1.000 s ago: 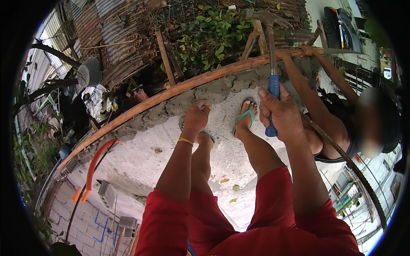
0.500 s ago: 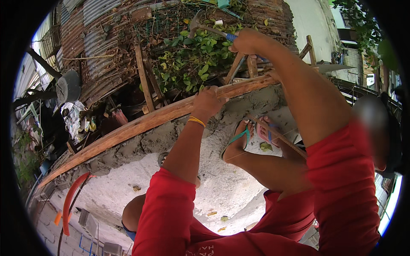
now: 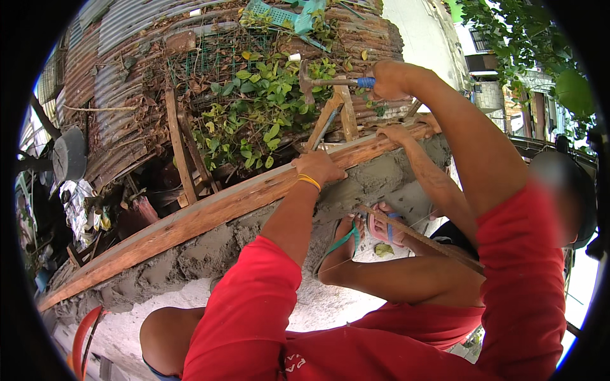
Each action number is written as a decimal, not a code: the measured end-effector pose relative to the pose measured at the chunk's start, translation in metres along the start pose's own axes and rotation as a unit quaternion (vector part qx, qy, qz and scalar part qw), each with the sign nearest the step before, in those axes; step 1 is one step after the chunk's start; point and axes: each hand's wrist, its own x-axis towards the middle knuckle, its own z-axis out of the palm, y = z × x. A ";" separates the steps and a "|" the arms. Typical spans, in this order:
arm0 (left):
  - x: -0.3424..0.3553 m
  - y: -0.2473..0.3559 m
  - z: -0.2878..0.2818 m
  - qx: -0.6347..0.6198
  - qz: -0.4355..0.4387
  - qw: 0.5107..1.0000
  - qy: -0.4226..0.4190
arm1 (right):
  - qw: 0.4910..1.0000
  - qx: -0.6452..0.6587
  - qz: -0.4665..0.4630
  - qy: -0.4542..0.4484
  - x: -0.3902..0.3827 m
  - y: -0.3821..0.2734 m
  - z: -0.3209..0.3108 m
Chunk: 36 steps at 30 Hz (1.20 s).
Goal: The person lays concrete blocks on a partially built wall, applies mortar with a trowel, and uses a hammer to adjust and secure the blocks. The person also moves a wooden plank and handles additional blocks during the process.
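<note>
A long wooden plank [image 3: 216,213] runs diagonally on edge along a band of wet grey mortar [image 3: 244,239]. My left hand [image 3: 319,166] grips its upper edge near the middle, fingers curled over the far side. In my right hand [image 3: 389,79] is a hammer [image 3: 337,82], held by its blue-wrapped handle. Its metal head hangs in the air above the plank, beside a wooden brace [image 3: 348,114]. A co-worker's hand [image 3: 395,133] rests on the plank to the right, and another hand [image 3: 431,122] holds it near that end.
Leafy plants [image 3: 254,108] and rusty corrugated sheets [image 3: 121,76] lie beyond the plank. More wooden props [image 3: 181,146] stand at the left, near a dark bucket [image 3: 70,154]. A co-worker's sandalled feet [image 3: 384,225] are close by. A metal rebar [image 3: 422,240] slants past them.
The hammer has come down closer to the plank, its handle now nearly level. My left hand is nearer the wooden brace. The co-worker's forearm has come into clearer view, and the whole view has shifted.
</note>
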 end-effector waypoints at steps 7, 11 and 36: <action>0.005 -0.004 -0.001 -0.056 0.017 0.998 -0.017 | 0.997 -0.033 0.021 -0.061 0.000 -0.005 -0.009; 0.015 -0.012 0.000 -0.050 0.056 0.997 -0.029 | 0.994 0.053 0.014 -0.095 -0.002 -0.002 0.010; -0.020 -0.096 -0.002 -0.108 0.023 0.991 -0.076 | 0.984 -0.105 0.027 -0.141 -0.024 -0.012 0.049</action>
